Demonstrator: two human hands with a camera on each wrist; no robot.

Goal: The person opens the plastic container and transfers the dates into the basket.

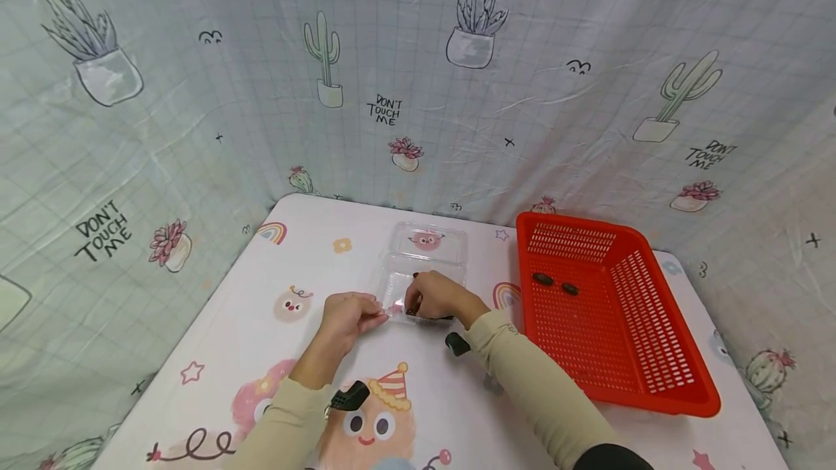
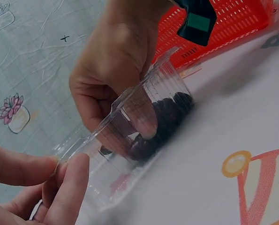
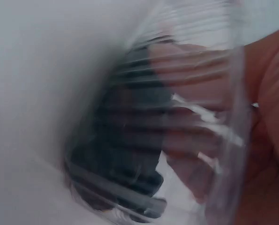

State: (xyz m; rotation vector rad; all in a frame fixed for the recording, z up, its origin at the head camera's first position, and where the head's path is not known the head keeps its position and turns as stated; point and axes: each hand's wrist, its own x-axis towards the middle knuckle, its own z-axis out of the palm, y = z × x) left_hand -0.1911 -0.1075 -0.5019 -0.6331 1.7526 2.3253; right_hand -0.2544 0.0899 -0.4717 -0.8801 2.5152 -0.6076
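A clear plastic clamshell box [image 1: 392,283] lies on the table with its lid [image 1: 451,245] folded back away from me. My left hand [image 1: 346,319] pinches the rim at the near left corner between thumb and fingertips. The right hand [image 1: 436,294] reaches down inside the box, fingers curled around one of the dark oval pieces. Several dark oval pieces [image 2: 169,115] lie in a row along the box's near wall, seen through the plastic. Their exact kind is not clear. In the right wrist view the pieces [image 3: 125,126] look blurred behind the ribbed wall.
At the right stands a red perforated plastic basket [image 1: 529,332]. Two more dark oval pieces, one on the left [image 1: 542,279] and one beside it [image 1: 570,289], lie on its floor. A patterned cloth [image 1: 418,78] hangs behind the printed white tabletop [image 1: 248,325].
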